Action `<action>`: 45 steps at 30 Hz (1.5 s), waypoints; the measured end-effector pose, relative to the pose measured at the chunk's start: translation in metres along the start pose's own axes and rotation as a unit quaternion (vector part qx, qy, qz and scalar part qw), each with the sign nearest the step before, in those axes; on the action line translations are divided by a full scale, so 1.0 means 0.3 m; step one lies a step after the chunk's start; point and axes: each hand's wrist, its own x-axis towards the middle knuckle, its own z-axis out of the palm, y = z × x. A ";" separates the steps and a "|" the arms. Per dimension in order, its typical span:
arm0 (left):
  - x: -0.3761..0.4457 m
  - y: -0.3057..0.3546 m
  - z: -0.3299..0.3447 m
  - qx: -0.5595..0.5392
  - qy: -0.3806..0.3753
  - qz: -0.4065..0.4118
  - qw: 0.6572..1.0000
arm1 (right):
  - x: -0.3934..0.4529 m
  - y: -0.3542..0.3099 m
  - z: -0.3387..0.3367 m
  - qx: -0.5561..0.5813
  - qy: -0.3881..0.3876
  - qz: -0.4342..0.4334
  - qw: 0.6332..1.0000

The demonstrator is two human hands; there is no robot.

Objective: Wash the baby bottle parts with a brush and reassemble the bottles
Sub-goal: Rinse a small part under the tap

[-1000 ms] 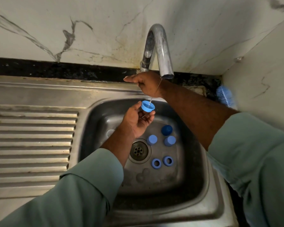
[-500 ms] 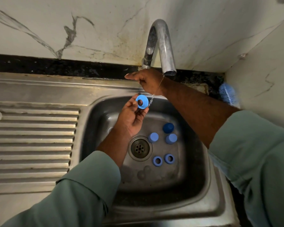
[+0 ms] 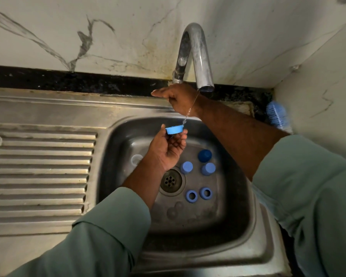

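Your left hand [image 3: 166,150] pinches a light blue plastic bottle ring [image 3: 174,129] at its fingertips, held level under a thin water stream [image 3: 190,110] from the curved steel tap [image 3: 198,56]. Your right hand [image 3: 178,98] reaches behind the stream near the tap base, fingers curled; can't tell what it holds. In the stainless steel sink basin [image 3: 238,216], right of the round drain [image 3: 170,180]: one dark blue cap [image 3: 204,155], two light blue caps [image 3: 186,167] [image 3: 208,168], two blue rings [image 3: 191,196] [image 3: 206,193]. A clear part [image 3: 136,159] lies left of your forearm. Blue bristle brush [image 3: 277,115] leans in the far right corner. Ribbed drainboard [image 3: 38,172] on the left.
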 end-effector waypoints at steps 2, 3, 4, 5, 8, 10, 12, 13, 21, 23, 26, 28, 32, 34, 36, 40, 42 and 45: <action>0.002 -0.004 0.013 -0.011 0.006 -0.005 1.000 | -0.005 -0.005 -0.005 -0.002 0.008 0.036 0.999; 0.002 -0.005 0.018 -0.016 0.007 -0.006 1.000 | -0.004 -0.004 -0.004 -0.009 0.009 0.037 0.999; 0.002 -0.006 0.021 -0.021 0.009 -0.007 1.000 | -0.009 -0.013 -0.002 -0.013 0.013 0.034 0.999; 0.003 -0.007 0.025 -0.024 0.011 -0.008 1.000 | -0.011 -0.015 -0.003 -0.021 0.016 0.029 0.999; 0.004 -0.006 0.029 -0.025 0.001 -0.009 1.000 | 0.001 0.003 0.001 -0.044 0.014 0.022 0.999; 0.002 -0.004 0.027 -0.025 -0.019 -0.011 0.999 | 0.005 0.005 0.001 -0.051 0.004 0.015 0.999; 0.001 -0.002 0.023 -0.027 -0.034 -0.008 0.999 | 0.006 0.000 -0.004 -0.057 -0.009 0.015 0.998; 0.001 0.000 0.019 -0.028 -0.038 -0.004 0.999 | 0.007 0.001 -0.005 -0.062 -0.011 0.011 0.998; -0.011 -0.018 -0.004 -0.038 -0.048 -0.003 0.998 | 0.014 0.022 0.008 -0.054 0.003 0.004 0.999; -0.012 -0.041 -0.004 -0.022 -0.050 -0.017 0.998 | 0.016 0.029 0.014 -0.049 0.012 -0.001 0.999; -0.003 -0.063 0.006 0.001 -0.049 -0.036 0.998 | 0.017 0.033 0.018 -0.044 0.019 -0.007 0.999; 0.006 -0.064 0.016 0.008 -0.052 -0.040 0.998 | 0.020 0.040 0.018 -0.052 0.025 0.003 0.998; 0.028 -0.043 0.033 0.026 -0.058 -0.017 0.998 | 0.030 0.062 0.023 -0.064 0.028 -0.001 0.998; 0.037 -0.030 0.039 0.033 -0.054 0.000 0.998 | 0.036 0.077 0.028 -0.067 0.033 -0.001 0.997; 0.049 -0.017 0.040 0.039 -0.054 0.019 0.998 | 0.043 0.094 0.037 -0.067 0.032 -0.002 0.997; 0.069 0.001 0.032 0.055 -0.063 0.056 0.995 | 0.049 0.116 0.057 -0.067 0.036 -0.006 0.997; 0.072 0.009 0.023 0.063 -0.063 0.075 0.993 | 0.045 0.110 0.056 -0.068 0.039 -0.013 0.997; 0.059 0.018 0.002 0.115 -0.054 0.088 0.988 | 0.030 0.090 0.049 -0.072 0.044 -0.022 0.996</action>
